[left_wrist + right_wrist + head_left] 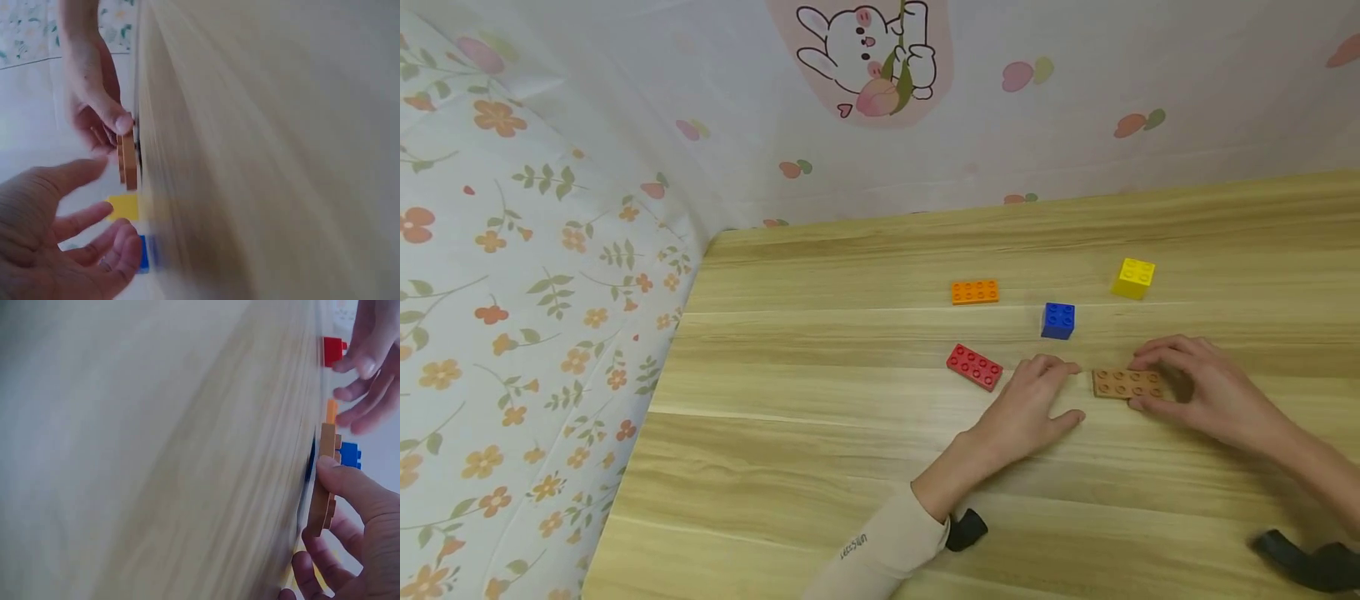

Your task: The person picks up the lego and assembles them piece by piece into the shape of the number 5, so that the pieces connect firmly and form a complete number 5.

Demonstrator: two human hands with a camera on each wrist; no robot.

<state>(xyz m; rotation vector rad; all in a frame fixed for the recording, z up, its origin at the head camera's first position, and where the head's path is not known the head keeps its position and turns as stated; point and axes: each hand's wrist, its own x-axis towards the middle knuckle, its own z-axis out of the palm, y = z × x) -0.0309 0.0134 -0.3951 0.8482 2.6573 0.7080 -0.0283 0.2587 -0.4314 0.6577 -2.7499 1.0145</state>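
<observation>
My right hand [1213,392] pinches a flat light-brown toy building brick [1120,384] by its long sides, thumb on the near side and fingers on the far side. In the right wrist view the brown brick [322,487] stands just off the wood, with a thin dark strip along its underside that I cannot identify. My left hand [1026,408] holds nothing; its fingers and thumb are spread toward the brown brick's left end, apart from it. Beside that hand, to its left, lies a red brick [974,367]. A blue brick [1058,321] sits just beyond its fingertips.
Farther back on the wooden table [760,375] are a flat orange brick [975,292] and a yellow brick [1133,278]. A printed cloth with a rabbit [865,50] hangs behind the table, and a floral cloth [512,333] hangs at the left.
</observation>
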